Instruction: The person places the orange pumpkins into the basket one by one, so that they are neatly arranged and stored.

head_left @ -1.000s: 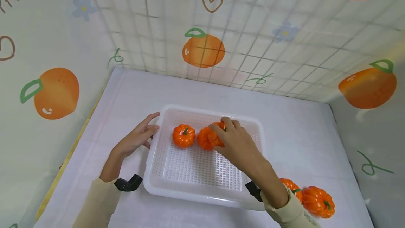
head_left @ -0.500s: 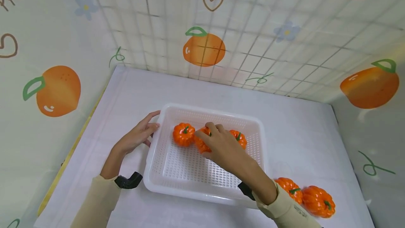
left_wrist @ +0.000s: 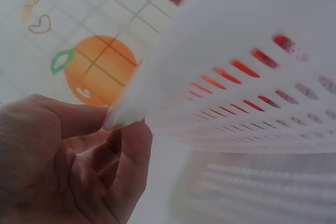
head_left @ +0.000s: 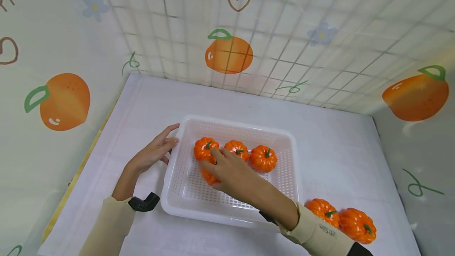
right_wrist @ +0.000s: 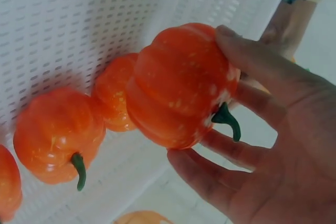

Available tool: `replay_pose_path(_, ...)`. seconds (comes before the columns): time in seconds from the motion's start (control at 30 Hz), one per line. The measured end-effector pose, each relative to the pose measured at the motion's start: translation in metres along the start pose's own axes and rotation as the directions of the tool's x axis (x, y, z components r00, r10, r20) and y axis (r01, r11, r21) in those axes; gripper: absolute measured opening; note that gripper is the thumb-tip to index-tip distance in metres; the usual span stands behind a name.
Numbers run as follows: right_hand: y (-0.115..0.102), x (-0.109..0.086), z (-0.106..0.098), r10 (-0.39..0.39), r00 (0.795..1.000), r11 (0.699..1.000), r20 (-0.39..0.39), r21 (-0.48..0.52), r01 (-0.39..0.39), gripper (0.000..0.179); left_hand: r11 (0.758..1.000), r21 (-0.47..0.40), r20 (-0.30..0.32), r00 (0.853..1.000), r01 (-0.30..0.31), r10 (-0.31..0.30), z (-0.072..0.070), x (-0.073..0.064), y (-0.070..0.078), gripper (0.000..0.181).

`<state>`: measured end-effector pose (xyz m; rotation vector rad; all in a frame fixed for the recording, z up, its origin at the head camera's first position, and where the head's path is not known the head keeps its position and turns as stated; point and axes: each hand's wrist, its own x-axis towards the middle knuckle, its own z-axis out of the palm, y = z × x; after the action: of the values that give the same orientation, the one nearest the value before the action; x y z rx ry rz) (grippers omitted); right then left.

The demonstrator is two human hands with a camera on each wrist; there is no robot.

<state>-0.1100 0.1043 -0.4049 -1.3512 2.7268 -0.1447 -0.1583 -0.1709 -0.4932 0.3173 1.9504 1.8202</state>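
My right hand (head_left: 234,173) grips a small orange toy pumpkin (right_wrist: 181,87) with a green stem, thumb and fingers spread around its sides. It is over the left part of a white perforated plastic basket (head_left: 227,220). Three similar pumpkins stand along the basket's far side: a left one (head_left: 203,147), partly covered by the held one and my fingers, a middle one (head_left: 234,146) and a right one (head_left: 263,159). At the basket's left end, my left hand (head_left: 156,151) pinches the rim between thumb and finger, as the left wrist view shows.
Two more orange pumpkins, a nearer-in one (head_left: 323,210) and an outer one (head_left: 357,226), lie on the white tablecloth (head_left: 337,145) right of the basket. Printed curtain walls (head_left: 170,42) with a wire grid behind enclose the back and sides.
My right hand has moved left across the basket with the pumpkin in its grip, uncovering the middle and right pumpkins. The left hand has stayed at the rim.
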Motion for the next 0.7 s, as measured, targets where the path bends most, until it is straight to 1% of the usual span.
replay_pose_path(0.07, -0.001, 0.004, 0.002, -0.023, 1.0, 1.0, 0.01, -0.017, 0.023, 0.057, 1.0, -0.004, 0.003, 1.0, 0.0, 0.0, 0.0, 0.0, 0.0, 0.057)
replay_pose_path(0.2, -0.001, 0.01, 0.008, -0.064, 0.997, 0.998, 0.04, -0.012, 0.064, 0.051, 1.0, -0.011, 0.009, 1.0, -0.002, 0.002, -0.001, -0.001, -0.001, 0.057)
replay_pose_path(0.5, 0.001, 0.021, 0.023, -0.106, 0.985, 0.993, 0.136, -0.036, 0.112, 0.06, 1.0, -0.01, 0.016, 1.0, 0.001, 0.0, -0.003, 0.001, -0.001, 0.058)
replay_pose_path(0.57, 0.001, 0.022, 0.026, -0.119, 0.982, 0.991, 0.149, -0.044, 0.127, 0.06, 1.0, -0.01, 0.018, 1.0, 0.003, -0.003, -0.003, 0.001, -0.001, 0.059)
replay_pose_path(0.7, 0.0, 0.025, 0.031, -0.153, 0.978, 0.984, 0.143, -0.069, 0.164, 0.058, 1.0, -0.013, 0.021, 1.0, 0.002, -0.002, -0.003, 0.001, -0.001, 0.059)
